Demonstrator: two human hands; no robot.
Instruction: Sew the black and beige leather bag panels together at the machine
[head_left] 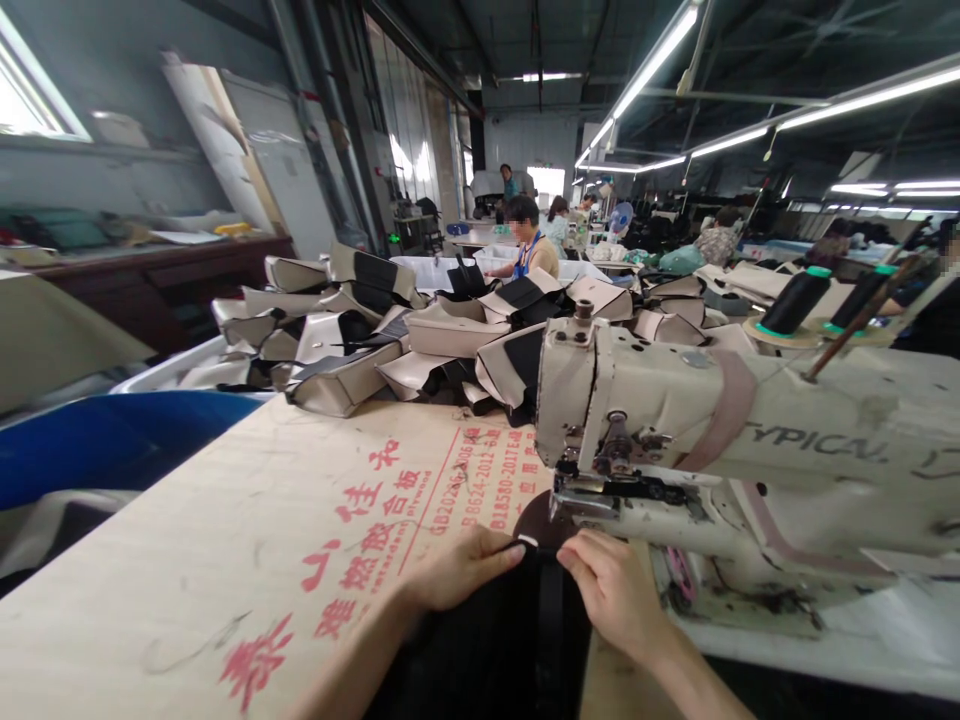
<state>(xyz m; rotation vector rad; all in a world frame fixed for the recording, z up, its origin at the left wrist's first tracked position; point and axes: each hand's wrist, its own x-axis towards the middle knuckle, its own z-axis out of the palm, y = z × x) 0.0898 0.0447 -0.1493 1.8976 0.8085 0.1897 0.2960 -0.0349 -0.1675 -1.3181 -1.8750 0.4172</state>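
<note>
1. Black fabric [517, 640] lies on the plywood tabletop [225, 560] in front of the person, its far edge pushed up under the head of the sewing machine [720, 440].
2. Over on the near side, the left hand [461, 568] rests on top of the fabric, fingers stretched forward and close together, fingertips pinching the cloth's far edge.
3. Just beside it, the right hand [611, 590] presses on the same piece, fingers curled narrow and gripping the fabric close to the machine's foot; the two hands nearly meet at the fingertips.
4. Cream and worn, the machine reaches in from the right, lettered "TYPICAL" along its arm.
5. Two black thread cones [799, 300] stand behind the machine.
6. Red printed characters run across the bare plywood to the left of the hands.
7. Beyond the table's far edge sits a heap of beige and black sewn pieces [420, 330].
8. A blue bin [112, 440] sits at the left edge of the table.
9. Farther back, a seated person [529, 245] works at another table under long strip lights.
</note>
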